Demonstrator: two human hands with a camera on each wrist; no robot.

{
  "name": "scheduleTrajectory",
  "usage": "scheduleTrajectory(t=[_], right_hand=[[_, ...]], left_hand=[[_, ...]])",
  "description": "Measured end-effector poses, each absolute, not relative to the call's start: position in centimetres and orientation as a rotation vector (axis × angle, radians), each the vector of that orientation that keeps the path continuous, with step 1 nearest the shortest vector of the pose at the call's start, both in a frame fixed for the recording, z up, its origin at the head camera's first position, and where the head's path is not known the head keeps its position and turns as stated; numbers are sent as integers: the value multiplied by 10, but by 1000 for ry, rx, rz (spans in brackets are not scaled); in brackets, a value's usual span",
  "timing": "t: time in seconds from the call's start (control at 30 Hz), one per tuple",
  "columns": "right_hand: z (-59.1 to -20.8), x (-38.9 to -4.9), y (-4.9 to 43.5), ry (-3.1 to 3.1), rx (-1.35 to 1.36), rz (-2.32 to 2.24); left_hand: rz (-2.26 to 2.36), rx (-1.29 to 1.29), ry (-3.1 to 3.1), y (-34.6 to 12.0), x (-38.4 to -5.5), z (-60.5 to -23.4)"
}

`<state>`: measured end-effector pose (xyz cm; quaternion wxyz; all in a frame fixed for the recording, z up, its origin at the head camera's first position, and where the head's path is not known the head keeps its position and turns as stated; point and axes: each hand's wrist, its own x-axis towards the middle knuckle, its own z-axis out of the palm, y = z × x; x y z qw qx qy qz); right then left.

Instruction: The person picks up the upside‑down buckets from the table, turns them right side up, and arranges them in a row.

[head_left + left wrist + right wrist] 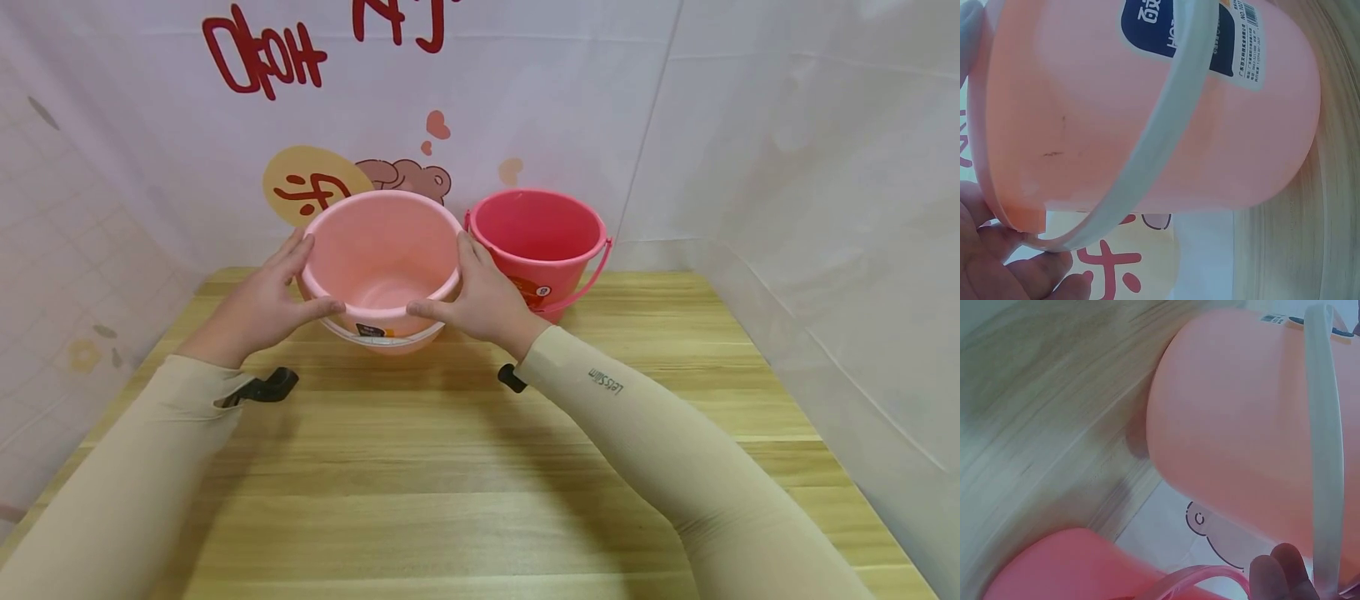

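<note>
Wood-grain bench point(420, 500) bears an ungripped deep-pink bucket point(536, 229) near the printed sheet point(555, 92), and beside it left hand point(258, 304) and right hand point(487, 300) clasp the pale pink bucket point(382, 258) by its rim, so handling is judged part-done, release outstanding.

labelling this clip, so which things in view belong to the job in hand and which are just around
Part of the job:
- light pink bucket, gripped near its rim by the left hand and right hand
- its pale handle

Probably just around:
- darker pink bucket, gripped by neither
- wooden table
- printed backdrop
</note>
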<state>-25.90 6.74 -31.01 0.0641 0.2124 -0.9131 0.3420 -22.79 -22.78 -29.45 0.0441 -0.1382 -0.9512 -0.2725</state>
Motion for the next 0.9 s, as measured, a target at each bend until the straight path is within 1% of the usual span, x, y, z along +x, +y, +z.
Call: scheduleTrajectory(t=[0.43, 0.6, 0.9], right_hand=[[-313, -258, 61, -2771, 527, 1011], [-311, -258, 59, -2780, 495, 937], [-307, -256, 53, -2797, 371, 859]], left_hand=[[-861, -416, -2909, -229, -233, -298], [-872, -401, -2919, -228, -235, -299], [-931, -399, -2899, -225, -247, -306]])
